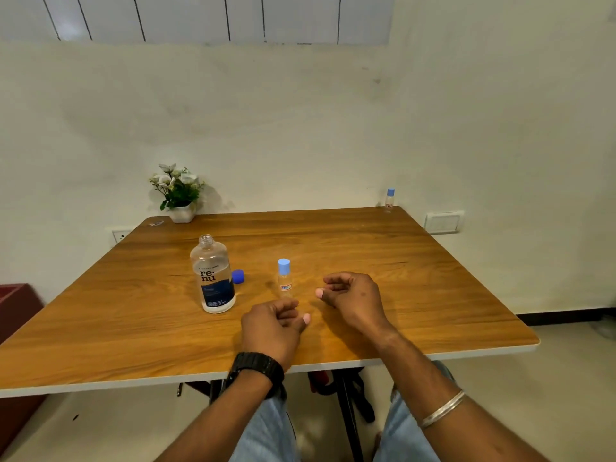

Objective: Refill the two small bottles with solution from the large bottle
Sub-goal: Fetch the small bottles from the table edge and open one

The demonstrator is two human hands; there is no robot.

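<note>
The large solution bottle [213, 275] stands upright on the desk [366, 248], long axis vertical, open neck up; its dark blue cap [238, 276] lies just beside it on the right. So the big bottle is ready to pour. One small bottle [284, 278] stands upright near the middle of the desk, its light blue cap on and pointing up, between the large bottle and the right hand [350, 295]. The second small bottle [389, 200] stands upright at the far right corner, also capped, well apart from everything else. Whether either small one is already refilled is too hard to tell; they look clear. I judge that the nearer one either awaits uncapping or has just been closed, and the far one is either finished and set aside or yet to be fetched.

The left hand [273, 325] hovers just in front of the near small bottle, fingers loosely curled, holding nothing. The right hand hovers beside it, likewise loosely curled and empty
</note>
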